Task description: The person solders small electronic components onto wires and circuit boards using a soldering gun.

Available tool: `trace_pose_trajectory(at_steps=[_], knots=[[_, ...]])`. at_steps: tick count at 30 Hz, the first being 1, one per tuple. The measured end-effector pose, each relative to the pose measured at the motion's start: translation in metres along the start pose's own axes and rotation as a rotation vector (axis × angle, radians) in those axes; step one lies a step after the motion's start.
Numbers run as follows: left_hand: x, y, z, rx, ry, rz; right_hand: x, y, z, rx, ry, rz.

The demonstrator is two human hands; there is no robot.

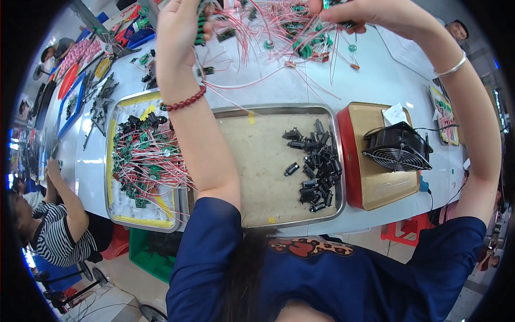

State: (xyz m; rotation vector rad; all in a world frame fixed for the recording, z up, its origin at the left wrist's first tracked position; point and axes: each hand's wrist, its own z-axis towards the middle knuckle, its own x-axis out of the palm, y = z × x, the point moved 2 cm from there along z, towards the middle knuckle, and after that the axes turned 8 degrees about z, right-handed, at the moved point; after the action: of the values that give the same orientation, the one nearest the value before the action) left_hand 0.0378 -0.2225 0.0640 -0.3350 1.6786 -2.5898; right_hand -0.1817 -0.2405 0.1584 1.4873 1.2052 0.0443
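Both arms reach to the far side of the table. My left hand (178, 33), beaded bracelet at its wrist, is closed around a stack of green circuit boards (200, 28), partly cut off by the upper edge. My right hand (351, 15) is closed on a small green circuit board (329, 4), also partly cut off. Between the hands spreads a loose pile of circuit boards (304, 49) with red and white wires. Below my left wrist, several wires (252, 83) trail across the table.
A metal tray (257, 177) in front of me holds several small black housings (316, 177) at its right. Left of it, a yellow-edged tray (174, 219) carries wired boards. A black fan (397, 147) sits on a red-sided tin (354, 161) at right. A co-worker (64, 231) is at left.
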Motion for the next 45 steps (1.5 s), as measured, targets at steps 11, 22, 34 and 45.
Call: trace_pose_trajectory(at_steps=[11,22,34,45], knots=[[0.001,0.016,0.008,-0.096,0.043,-0.206,-0.007,0.026,-0.026,-0.062,0.008,-0.023],[-0.008,0.001,0.007,0.057,-0.079,-0.443,0.053,-0.051,0.022,-0.060,0.091,-0.124],[-0.018,0.002,0.009,0.167,-0.200,-0.459,0.059,-0.164,0.051,0.179,0.067,-0.319],[-0.019,0.004,0.009,0.187,-0.206,-0.409,0.115,-0.139,0.088,-0.278,-0.037,-0.703]])
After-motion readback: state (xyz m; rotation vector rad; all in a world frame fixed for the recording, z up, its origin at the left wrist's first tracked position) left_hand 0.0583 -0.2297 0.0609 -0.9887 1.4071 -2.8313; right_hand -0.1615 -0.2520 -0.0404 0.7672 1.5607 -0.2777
